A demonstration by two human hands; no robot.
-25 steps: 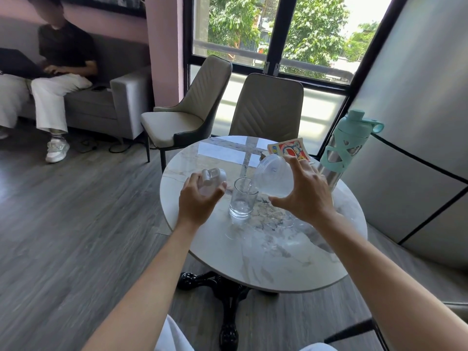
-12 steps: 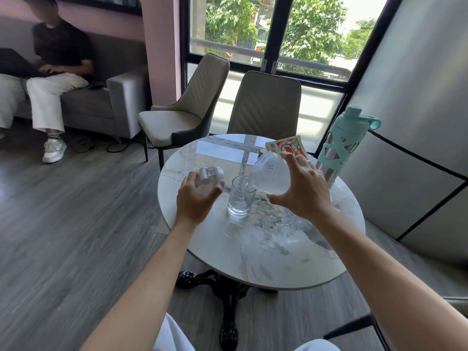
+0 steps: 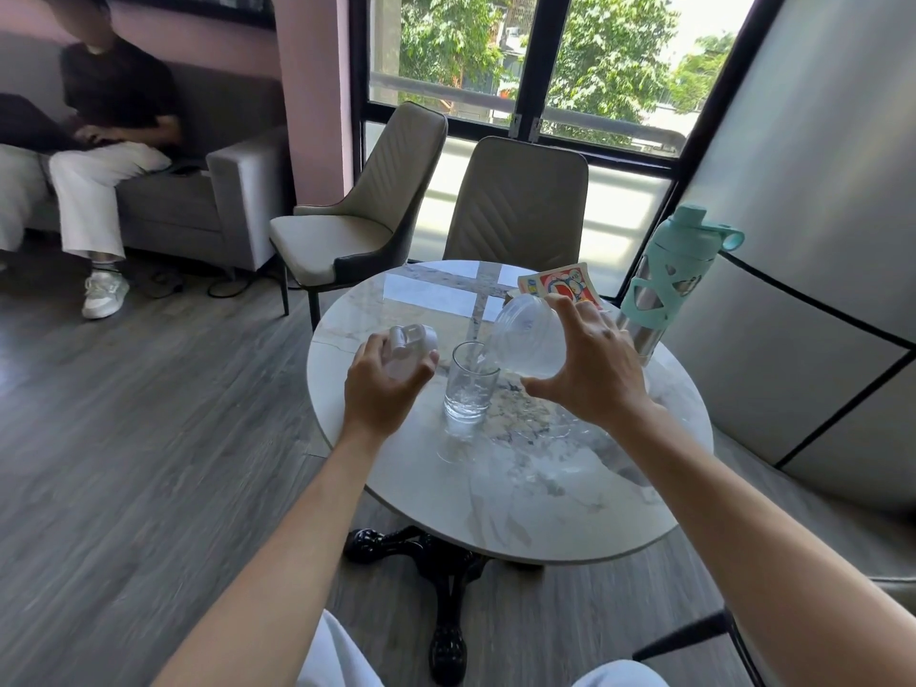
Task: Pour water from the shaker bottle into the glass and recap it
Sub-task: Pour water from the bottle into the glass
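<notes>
My right hand (image 3: 590,361) grips a clear plastic shaker bottle (image 3: 528,337), tipped to the left with its mouth over the rim of a clear drinking glass (image 3: 468,381). The glass stands upright on the round marble table (image 3: 540,493) and holds a little water at the bottom. A thin stream runs from the bottle into it. My left hand (image 3: 384,386) is closed around the bottle's white cap (image 3: 409,347), held just left of the glass and above the tabletop.
A mint-green and steel water bottle (image 3: 666,285) stands at the table's right edge, with a colourful card box (image 3: 560,285) behind my right hand. Two beige chairs (image 3: 515,205) sit beyond the table. A person (image 3: 106,141) sits on a grey sofa at far left.
The bottle has tipped a little further over the glass and the water level in the glass has risen slightly. My left hand still holds the cap in the same spot.
</notes>
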